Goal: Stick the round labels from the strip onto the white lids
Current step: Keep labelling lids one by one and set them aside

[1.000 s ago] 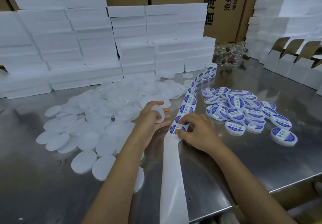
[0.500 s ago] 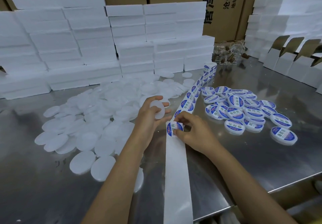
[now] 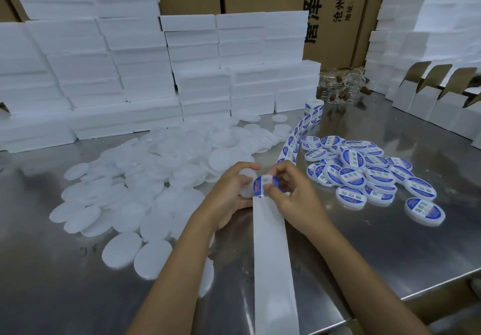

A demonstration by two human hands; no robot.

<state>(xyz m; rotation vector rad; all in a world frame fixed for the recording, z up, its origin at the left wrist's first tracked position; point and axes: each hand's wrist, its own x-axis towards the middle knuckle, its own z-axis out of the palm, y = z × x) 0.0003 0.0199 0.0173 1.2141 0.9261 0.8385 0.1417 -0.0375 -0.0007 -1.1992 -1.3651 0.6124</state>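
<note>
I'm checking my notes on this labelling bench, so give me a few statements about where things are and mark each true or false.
1. The left hand holds a white lid. True.
2. The right hand pinches a round blue label against that lid. True.
3. The finished labelled lids lie left of the strip. False: they lie to its right, and the plain lids lie to its left.
4. The bare backing paper runs toward the table's near edge. True.
5. The label strip runs from a roll on the floor. False: the roll stands on the table, by the stacked white boxes.
</note>
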